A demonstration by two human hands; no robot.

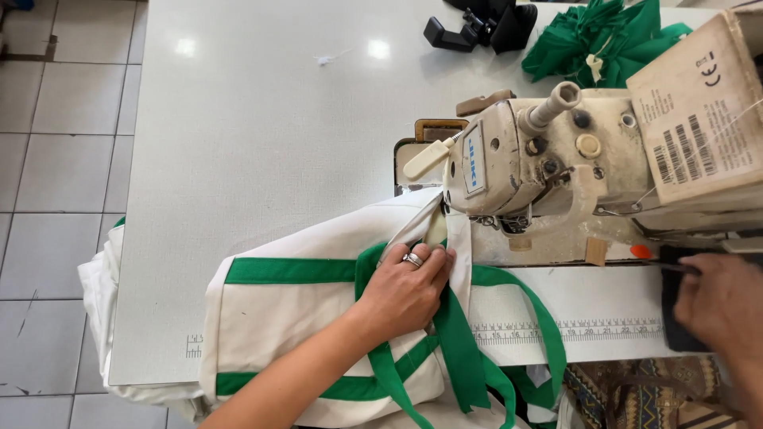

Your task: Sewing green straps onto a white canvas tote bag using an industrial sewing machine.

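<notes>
Beige barcoded label atop sewing machine

The left forearm enters from the lower edge and runs up and to the right, bare to the wrist; the left hand lies palm down, fingers together and pointing up and to the right, pressed flat (a ring sits on one finger); the right hand shows at the right edge, back of the hand up, fingers curled in a loose grip, its forearm cut off by the frame.
</notes>
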